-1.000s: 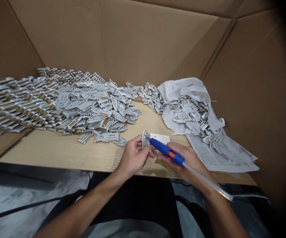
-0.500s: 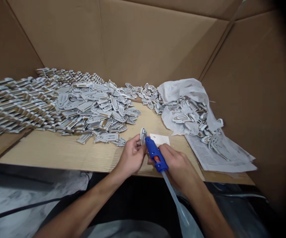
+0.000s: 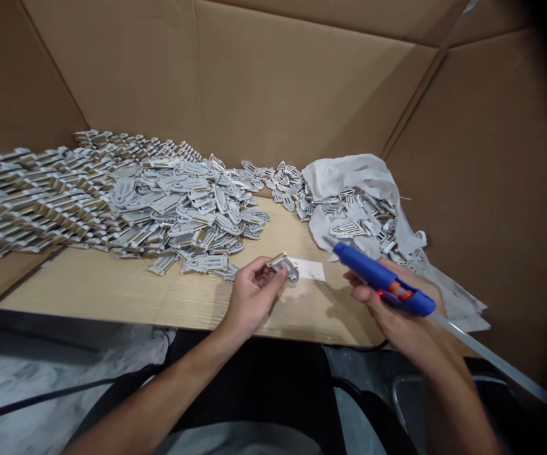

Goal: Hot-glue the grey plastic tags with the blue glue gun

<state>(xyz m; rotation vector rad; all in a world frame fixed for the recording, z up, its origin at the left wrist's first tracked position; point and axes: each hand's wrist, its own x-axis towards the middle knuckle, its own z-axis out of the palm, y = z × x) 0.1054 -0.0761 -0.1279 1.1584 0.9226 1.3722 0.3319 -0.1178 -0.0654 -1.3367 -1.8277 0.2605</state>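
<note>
Between the thumb and fingers of my left hand (image 3: pixel 253 292) is a small grey-white moulded piece (image 3: pixel 283 265) with a rounded end, held above the table's front part. My right hand (image 3: pixel 396 303) is wrapped around a blue hot glue gun (image 3: pixel 382 278), whose nozzle points up and left, well apart from the piece. A long translucent glue stick (image 3: pixel 491 361) sticks out of the gun's back end. Just behind the held piece, a white card (image 3: pixel 310 270) lies on the wooden table (image 3: pixel 160 297).
Left of centre lies a loose heap of similar grey pieces (image 3: pixel 192 202), beside neatly stacked rows (image 3: pixel 31 202). More pieces spill from a white plastic bag (image 3: pixel 349 170) at the right. Cardboard walls (image 3: pixel 302 88) enclose the table. A black cable (image 3: pixel 65 395) hangs at lower left.
My right hand has carried the glue gun away to the right, off the grey piece. My left hand has turned the piece from upright to lying more sideways.
</note>
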